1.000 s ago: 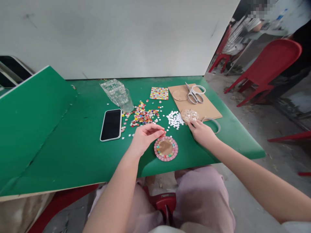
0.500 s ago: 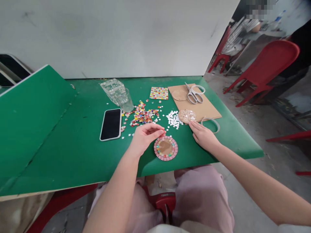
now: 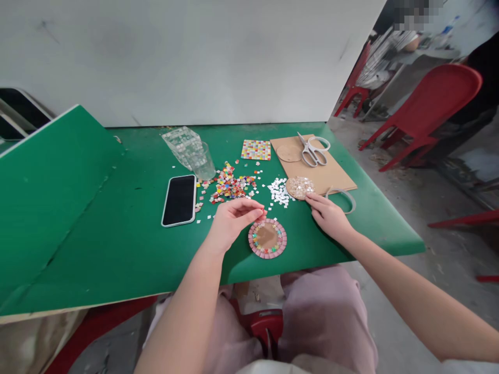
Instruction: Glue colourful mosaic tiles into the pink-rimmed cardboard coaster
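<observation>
A round cardboard coaster (image 3: 267,257) lies near the table's front edge, ringed by pink tiles with an inner row of small coloured ones; its brown centre is bare. My left hand (image 3: 236,218) hovers at its upper left rim, thumb and fingertips pinched together. Whatever sits in that pinch is too small to name. To the right, my right hand (image 3: 329,215) rests with its fingers stretched out, the fingertips touching the lower right edge of a second disc (image 3: 300,187) covered in clear, shiny pieces. White tiles (image 3: 279,192) and mixed coloured tiles (image 3: 231,184) lie loose beyond my hands.
A phone (image 3: 179,200) lies left of the tiles, below a clear plastic cup (image 3: 203,163) and bag (image 3: 181,143). Scissors (image 3: 314,151) rest on a cardboard sheet (image 3: 331,174), near a tape-like ring (image 3: 351,200). A mosaic sheet (image 3: 255,149) lies by the wall.
My right hand has shifted slightly, its index finger now reaching onto the disc with clear pieces. My left hand keeps its pinch at the coaster's rim. The whole view has drifted a little.
</observation>
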Available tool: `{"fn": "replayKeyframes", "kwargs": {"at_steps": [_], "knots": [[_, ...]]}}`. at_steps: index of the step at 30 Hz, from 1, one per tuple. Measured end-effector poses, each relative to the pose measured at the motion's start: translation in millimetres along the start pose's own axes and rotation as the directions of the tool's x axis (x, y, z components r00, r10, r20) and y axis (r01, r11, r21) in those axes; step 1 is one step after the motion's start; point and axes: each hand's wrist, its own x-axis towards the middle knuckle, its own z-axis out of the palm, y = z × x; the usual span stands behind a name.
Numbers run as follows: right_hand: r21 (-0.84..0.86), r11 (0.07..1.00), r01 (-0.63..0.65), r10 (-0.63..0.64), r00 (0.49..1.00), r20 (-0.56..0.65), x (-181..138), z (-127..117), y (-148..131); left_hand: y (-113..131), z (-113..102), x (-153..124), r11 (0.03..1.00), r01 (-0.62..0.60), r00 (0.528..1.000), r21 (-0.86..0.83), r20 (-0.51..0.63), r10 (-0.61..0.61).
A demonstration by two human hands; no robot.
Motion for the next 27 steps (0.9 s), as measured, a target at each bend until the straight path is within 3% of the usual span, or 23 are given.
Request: {"fn": "replayKeyframes", "kwargs": {"at_steps": [4,10,19,27], "knots": [[-0.189,0.964,0.185,-0.178,0.983,0.052,-1,1,3,-1,0,0,1.0,-0.003,1.0,-0.013,0.001,0.003],[-0.345,0.883,0.317,-0.278,0.947,0.159,7,-2,6,0,0,0,1.0,-0.009,1.0,-0.021,0.006,0.009],[-0.217,0.947,0.235,-0.246,0.969,-0.023,21,-7,5,2,-1,-2,1.0,-0.005,1.0,-0.003,0.001,0.005],[-0.352,0.917,0.188,-0.246,0.961,-0.128,37,-24,4,2,-1,-2,1.0,-0.006,1.0,-0.005,0.008,0.006]]}}
